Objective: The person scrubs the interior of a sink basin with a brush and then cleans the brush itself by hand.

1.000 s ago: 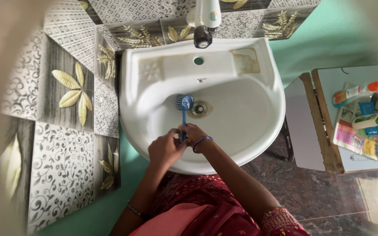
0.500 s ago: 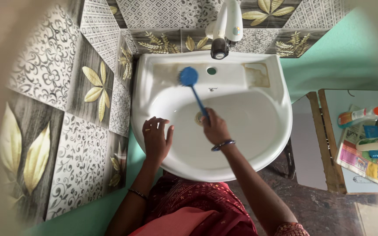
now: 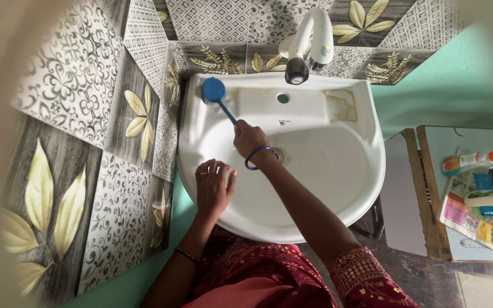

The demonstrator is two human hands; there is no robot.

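A white wash basin [image 3: 349, 188] hangs on a tiled wall. My right hand [image 3: 249, 138] grips the handle of a blue scrub brush [image 3: 214, 92], whose round head presses on the basin's back left ledge, beside the corner. A blue bangle circles that wrist. My left hand [image 3: 213, 188] lies flat on the basin's front left rim, fingers spread, holding nothing. The drain [image 3: 282, 155] is partly hidden behind my right wrist.
A white tap [image 3: 306, 43] arches over the basin's back ledge, above an overflow hole [image 3: 283, 98]. A brown stain [image 3: 340, 106] marks the right ledge. To the right stands a wooden-framed table [image 3: 426, 188] with bottles [image 3: 475, 158] and a paper. Patterned tiles [image 3: 87, 114] cover the left wall.
My right hand has carried the brush from the drain up to the basin's back left corner. My left hand let go of the handle and settled on the front left rim.
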